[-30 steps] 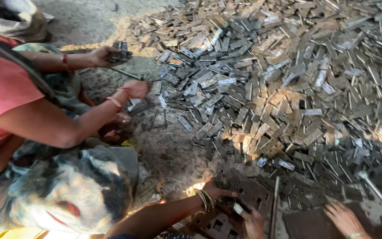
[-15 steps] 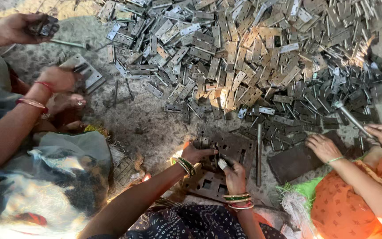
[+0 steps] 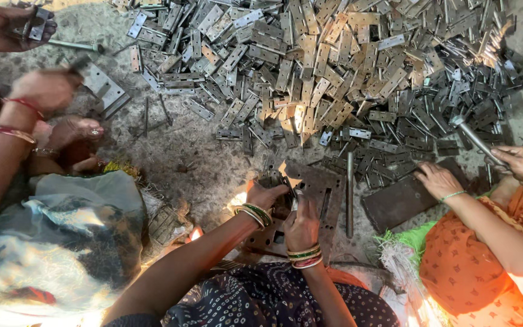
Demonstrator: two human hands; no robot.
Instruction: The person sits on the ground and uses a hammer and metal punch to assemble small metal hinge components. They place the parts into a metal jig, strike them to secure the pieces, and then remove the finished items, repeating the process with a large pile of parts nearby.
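My left hand [image 3: 266, 195] and my right hand [image 3: 302, 225] meet over a dark slotted steel plate [image 3: 325, 189] on the ground in front of me. Together they pinch a small metal hinge [image 3: 292, 200] just above the plate. Both wrists carry bangles. A thin steel rod [image 3: 349, 194] lies beside the plate on the right. A big heap of flat metal hinges [image 3: 334, 79] covers the ground beyond the plate.
A person on the left holds a hinge in one hand [image 3: 7, 25] and moves the other hand [image 3: 42, 89] near a metal block [image 3: 105, 89]. A person in orange on the right grips a hammer [image 3: 476, 140] by a flat plate [image 3: 398, 203]. A cloth bundle [image 3: 62, 242] lies at lower left.
The view has swung left to right over the heap. My two hands have come together on the hinge over the plate. The left person's lower hand is now blurred with motion.
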